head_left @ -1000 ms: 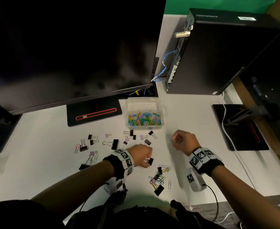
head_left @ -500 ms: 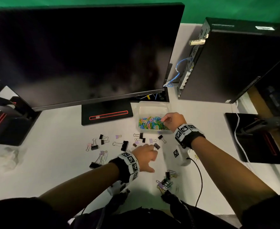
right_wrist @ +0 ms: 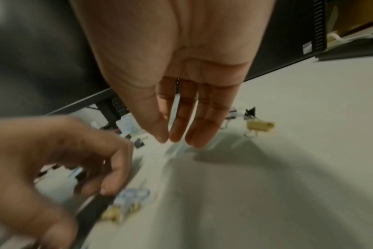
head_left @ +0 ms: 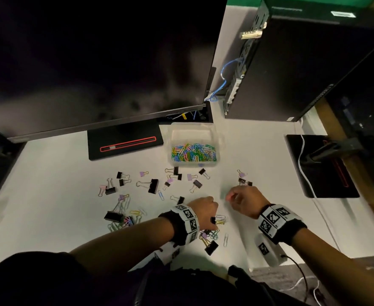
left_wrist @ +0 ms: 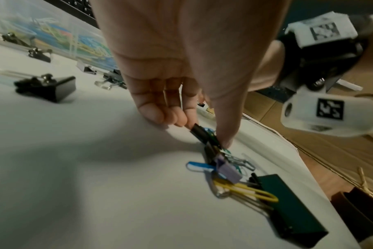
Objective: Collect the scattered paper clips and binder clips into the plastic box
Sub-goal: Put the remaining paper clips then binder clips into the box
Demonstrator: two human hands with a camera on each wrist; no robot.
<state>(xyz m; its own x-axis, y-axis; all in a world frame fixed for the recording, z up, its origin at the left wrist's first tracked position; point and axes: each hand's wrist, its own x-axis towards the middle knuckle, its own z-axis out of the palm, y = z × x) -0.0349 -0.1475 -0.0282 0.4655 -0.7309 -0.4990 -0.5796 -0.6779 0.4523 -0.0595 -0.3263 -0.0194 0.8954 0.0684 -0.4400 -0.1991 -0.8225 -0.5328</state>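
Note:
The clear plastic box (head_left: 212,133) stands under the monitor, with coloured paper clips (head_left: 193,152) inside it. Binder clips (head_left: 153,185) and paper clips lie scattered in front of it. My left hand (head_left: 211,217) pinches a small black binder clip (left_wrist: 199,133) between thumb and fingers, at the top of a cluster with a purple binder clip (left_wrist: 226,170), a yellow paper clip (left_wrist: 245,192) and a large black binder clip (left_wrist: 287,212). My right hand (head_left: 229,196) hovers just to the right, fingers (right_wrist: 177,133) straight and relaxed, holding nothing. Two or three binder clips (head_left: 244,181) lie just beyond it.
A large dark monitor with its black base (head_left: 124,144) fills the back left. A black computer tower (head_left: 303,62) stands at the back right. A white cable (head_left: 303,173) crosses a black stand base (head_left: 320,166) on the right. The table's front edge (head_left: 314,260) is close to my wrists.
My right hand has come back from over the box to the table's middle, holding nothing. My left hand has dropped onto the near cluster and pinched a black binder clip.

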